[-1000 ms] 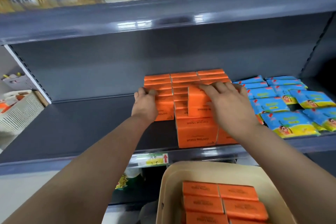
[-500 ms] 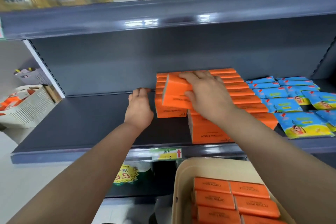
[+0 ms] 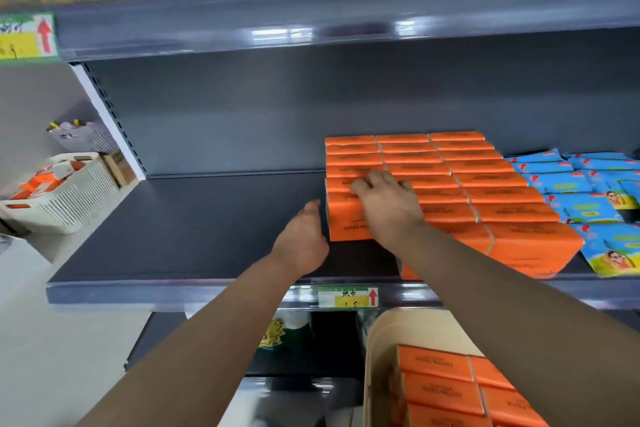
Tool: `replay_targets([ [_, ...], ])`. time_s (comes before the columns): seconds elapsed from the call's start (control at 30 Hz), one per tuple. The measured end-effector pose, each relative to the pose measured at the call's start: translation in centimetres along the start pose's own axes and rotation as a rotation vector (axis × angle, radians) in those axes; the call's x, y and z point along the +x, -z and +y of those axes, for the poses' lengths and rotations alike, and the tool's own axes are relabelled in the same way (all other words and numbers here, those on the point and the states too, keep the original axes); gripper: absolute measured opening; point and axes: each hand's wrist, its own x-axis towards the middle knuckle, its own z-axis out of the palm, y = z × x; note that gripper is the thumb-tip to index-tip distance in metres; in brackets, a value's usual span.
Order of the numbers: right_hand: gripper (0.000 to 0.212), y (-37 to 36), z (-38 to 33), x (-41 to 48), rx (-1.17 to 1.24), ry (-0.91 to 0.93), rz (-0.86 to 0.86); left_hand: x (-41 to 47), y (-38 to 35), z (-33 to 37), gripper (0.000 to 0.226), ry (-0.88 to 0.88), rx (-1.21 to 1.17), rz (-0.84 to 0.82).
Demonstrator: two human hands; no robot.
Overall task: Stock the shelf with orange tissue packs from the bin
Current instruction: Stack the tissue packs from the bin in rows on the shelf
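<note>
Orange tissue packs [image 3: 485, 180] stand in three rows on the dark grey shelf [image 3: 173, 225], right of its middle. My right hand [image 3: 386, 206] lies over the front pack of the left row [image 3: 346, 218], fingers curled on its top, thumb hidden. My left hand [image 3: 302, 239] hovers with straight fingers just left of that pack, close to its side; whether it touches is unclear. Below, at the bottom right, the beige bin [image 3: 375, 357] holds several more orange packs [image 3: 436, 366].
Blue and yellow packets [image 3: 571, 184] fill the shelf right of the orange rows. The shelf's left half is bare. A white slatted basket [image 3: 69, 194] sits off to the left. A price tag [image 3: 348, 296] hangs on the shelf's front edge. Another shelf overhangs above.
My right hand carried an orange pack leftward and set it down at the front of the left row. My left hand drew back from the stack's far side to beside the front pack.
</note>
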Motion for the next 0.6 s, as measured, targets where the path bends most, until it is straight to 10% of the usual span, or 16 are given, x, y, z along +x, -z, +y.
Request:
replay_targets([
  [0.6,0.042,2.6,2.1,-8.2,0.028,0.032,0.145,-4.9,-0.6,4.1,0.059,-0.204,-0.043,0.273],
])
